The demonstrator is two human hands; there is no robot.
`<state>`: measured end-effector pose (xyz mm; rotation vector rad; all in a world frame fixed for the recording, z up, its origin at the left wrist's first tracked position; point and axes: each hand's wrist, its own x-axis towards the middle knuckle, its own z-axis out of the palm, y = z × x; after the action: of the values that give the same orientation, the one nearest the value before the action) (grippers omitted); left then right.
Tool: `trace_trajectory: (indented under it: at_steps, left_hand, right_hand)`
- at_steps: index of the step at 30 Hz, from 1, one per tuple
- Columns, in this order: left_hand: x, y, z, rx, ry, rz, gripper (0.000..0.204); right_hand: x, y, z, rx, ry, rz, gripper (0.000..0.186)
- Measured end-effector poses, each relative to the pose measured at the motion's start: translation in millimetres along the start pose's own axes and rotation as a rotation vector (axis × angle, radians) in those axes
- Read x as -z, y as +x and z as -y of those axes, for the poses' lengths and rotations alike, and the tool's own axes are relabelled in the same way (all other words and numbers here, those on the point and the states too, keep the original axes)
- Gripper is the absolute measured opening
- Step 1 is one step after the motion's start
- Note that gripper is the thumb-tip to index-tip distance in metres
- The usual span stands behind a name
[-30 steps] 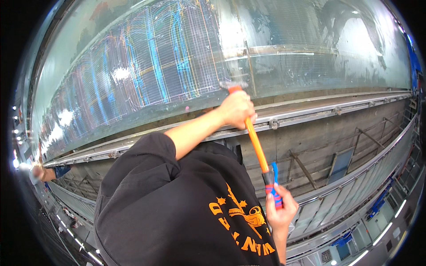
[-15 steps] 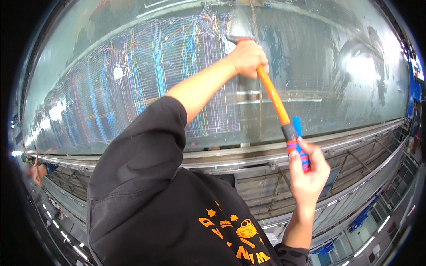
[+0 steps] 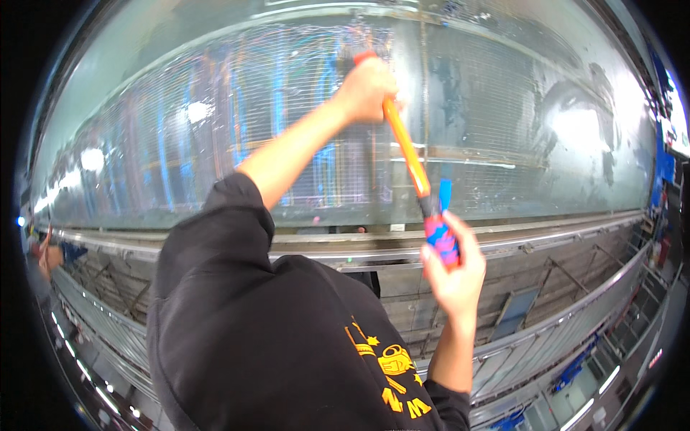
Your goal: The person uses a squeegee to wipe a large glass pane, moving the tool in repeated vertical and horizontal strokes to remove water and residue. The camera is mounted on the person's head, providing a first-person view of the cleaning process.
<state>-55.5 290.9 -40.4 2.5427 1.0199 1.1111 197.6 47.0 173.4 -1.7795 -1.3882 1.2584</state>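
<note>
A long tool with an orange shaft (image 3: 406, 152) slants across the middle, its upper end over a wet-looking, shiny panel (image 3: 503, 93). My left hand (image 3: 365, 92) is wrapped round the shaft close to the red part at the top. The tool's head is blurred and partly hidden, so its kind cannot be told. Lower down, the fingers of my right hand (image 3: 458, 276) close on its red-and-blue grip (image 3: 440, 241). A flat blue strip (image 3: 445, 194) sticks up beside that grip; how it is held is hidden.
Fine lines and blue streaks (image 3: 280, 108) cover the panel's left part. A metal rail (image 3: 316, 248) runs along its near edge, in front of my body. Beyond it lies a slatted metal frame (image 3: 517, 287). Part of another person (image 3: 50, 255) shows at the far left.
Both hands and the tool have moved left, the upper end also slightly farther up the panel. My right hand has shifted left along with the grip. Both hands keep their hold.
</note>
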Motion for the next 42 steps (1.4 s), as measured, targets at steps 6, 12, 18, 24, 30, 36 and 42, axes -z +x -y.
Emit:
trace_trajectory:
  at_steps: [6, 12, 18, 24, 30, 36, 42]
  left_hand:
    - [60.4, -155.7, -204.6, 0.216, -0.036, 0.012, 0.047]
    - [95.5, -252.2, -315.9, 0.337, 0.010, 0.100, 0.046]
    - [123.4, -280.8, -335.5, 0.275, 0.017, 0.156, 0.037]
    - [136.7, -283.4, -323.5, 0.197, -0.117, 0.150, 0.044]
    - [142.7, -292.5, -263.7, 0.025, -0.194, 0.213, 0.046]
    - [138.4, -305.7, -209.5, -0.005, -0.349, 0.244, 0.044]
    - [131.7, -285.4, -164.3, 0.010, -0.396, 0.233, 0.033]
  right_hand:
    - [6.3, -192.2, -42.2, -0.052, -0.045, 0.209, 0.069]
    - [8.3, -289.9, -90.7, 0.016, 0.084, 0.255, 0.062]
    - [-21.4, -353.6, -90.6, -0.011, 0.167, 0.174, 0.057]
    - [-80.1, -399.8, -82.9, -0.106, 0.320, -0.024, 0.052]
    - [-170.7, -415.8, -60.8, -0.180, 0.333, -0.217, 0.052]
    - [-240.1, -397.3, -25.3, -0.177, 0.226, -0.286, 0.049]
    - [-238.2, -345.5, 44.4, -0.298, 0.285, -0.306, 0.043]
